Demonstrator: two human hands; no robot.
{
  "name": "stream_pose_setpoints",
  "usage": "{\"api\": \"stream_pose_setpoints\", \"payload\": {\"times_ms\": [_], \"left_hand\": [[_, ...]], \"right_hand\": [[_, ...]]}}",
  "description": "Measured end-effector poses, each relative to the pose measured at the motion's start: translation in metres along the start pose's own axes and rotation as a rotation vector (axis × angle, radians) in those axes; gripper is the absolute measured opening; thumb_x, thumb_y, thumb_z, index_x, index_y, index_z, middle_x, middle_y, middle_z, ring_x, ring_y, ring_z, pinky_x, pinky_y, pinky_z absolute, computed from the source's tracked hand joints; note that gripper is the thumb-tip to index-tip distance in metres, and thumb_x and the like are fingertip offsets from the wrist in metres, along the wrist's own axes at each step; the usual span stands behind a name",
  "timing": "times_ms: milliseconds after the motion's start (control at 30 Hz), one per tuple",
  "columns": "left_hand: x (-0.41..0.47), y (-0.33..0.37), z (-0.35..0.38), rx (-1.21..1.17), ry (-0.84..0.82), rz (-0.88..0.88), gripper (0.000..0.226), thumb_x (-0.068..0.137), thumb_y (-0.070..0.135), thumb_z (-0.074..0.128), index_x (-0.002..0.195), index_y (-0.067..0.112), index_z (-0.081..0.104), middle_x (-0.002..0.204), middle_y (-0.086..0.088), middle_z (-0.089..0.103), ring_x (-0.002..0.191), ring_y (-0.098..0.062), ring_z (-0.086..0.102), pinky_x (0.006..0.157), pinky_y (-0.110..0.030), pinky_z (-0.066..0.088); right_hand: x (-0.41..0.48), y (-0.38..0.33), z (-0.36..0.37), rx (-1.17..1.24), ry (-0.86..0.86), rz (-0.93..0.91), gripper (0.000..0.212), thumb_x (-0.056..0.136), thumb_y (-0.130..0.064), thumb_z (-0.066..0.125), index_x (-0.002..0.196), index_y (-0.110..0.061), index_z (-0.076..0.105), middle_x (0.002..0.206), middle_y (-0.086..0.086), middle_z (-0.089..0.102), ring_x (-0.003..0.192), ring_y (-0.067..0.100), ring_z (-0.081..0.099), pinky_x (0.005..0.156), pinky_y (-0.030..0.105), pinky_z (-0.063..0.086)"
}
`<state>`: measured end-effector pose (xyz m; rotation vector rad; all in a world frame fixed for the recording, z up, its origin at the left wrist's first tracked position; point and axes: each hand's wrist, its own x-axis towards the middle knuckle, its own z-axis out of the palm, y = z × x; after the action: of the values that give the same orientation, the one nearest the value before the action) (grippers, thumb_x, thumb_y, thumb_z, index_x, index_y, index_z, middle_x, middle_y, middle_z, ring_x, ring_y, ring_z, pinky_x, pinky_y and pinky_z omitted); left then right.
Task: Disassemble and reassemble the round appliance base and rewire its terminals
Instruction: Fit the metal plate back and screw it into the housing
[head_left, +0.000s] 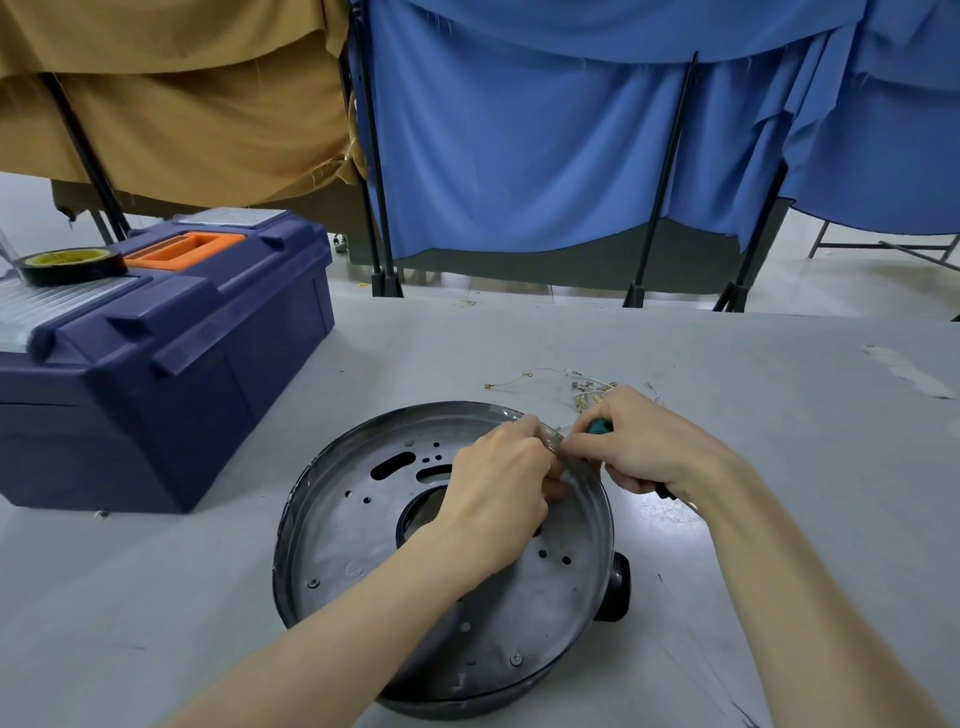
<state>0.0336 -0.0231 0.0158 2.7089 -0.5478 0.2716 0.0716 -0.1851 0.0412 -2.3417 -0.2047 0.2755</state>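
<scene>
- Blocked at left by the toolbox (171, 353).
- Cluttered just behind the round base (353, 540) by loose wires (589, 393).
- Open for passing over bare surface (805, 467) at right.

Grey base (332, 545) — navy toolbox (208, 374) — teal screwdriver (599, 427).

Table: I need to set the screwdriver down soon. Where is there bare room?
Bare table lies left of the round base, in front of the toolbox, and right of the right forearm. Crowded behind the base: loose wires lie there, by the left hand and the right hand gripping the screwdriver.
</scene>
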Motion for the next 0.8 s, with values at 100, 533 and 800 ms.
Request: {"api": "stream_pose_setpoints", "payload": {"times_ms": [100, 533, 800], "left_hand": [[0.0, -0.003, -0.005, -0.08, -0.035, -0.013, 0.021, 0.095, 0.015, 0.056, 0.104, 0.018, 0.074, 0.109, -0.001, 0.054, 0.1, -0.023, 0.051, 0.083, -0.039, 0.043], [-0.003, -0.01, -0.017, -0.26, -0.14, -0.008, 0.038, 0.088, 0.013, 0.069, 0.123, 0.028, 0.068, 0.093, 0.003, 0.056, 0.086, -0.014, 0.045, 0.074, -0.024, 0.036], [-0.015, 0.013, -0.022, -0.25, -0.182, 0.028, 0.046, 0.096, 0.053, 0.045, 0.057, 0.029, 0.041, 0.079, 0.005, 0.042, 0.096, -0.016, 0.04, 0.079, -0.025, 0.029]], "right_hand": [[0.001, 0.001, 0.0, 0.002, -0.019, 0.0, 0.02, 0.081, -0.023, 0.061, 0.075, -0.004, 0.065, 0.055, 0.015, 0.042, 0.049, 0.026, 0.033, 0.047, 0.026, 0.022], [-0.009, 0.003, 0.005, 0.097, -0.002, 0.043, 0.027, 0.081, -0.025, 0.06, 0.059, -0.01, 0.059, 0.045, 0.016, 0.058, 0.042, 0.025, 0.039, 0.045, 0.026, 0.026], [-0.021, 0.002, -0.003, 0.239, 0.042, 0.066, 0.031, 0.094, -0.028, 0.064, 0.068, -0.009, 0.066, 0.05, 0.011, 0.062, 0.034, 0.018, 0.046, 0.036, 0.017, 0.025]]}}
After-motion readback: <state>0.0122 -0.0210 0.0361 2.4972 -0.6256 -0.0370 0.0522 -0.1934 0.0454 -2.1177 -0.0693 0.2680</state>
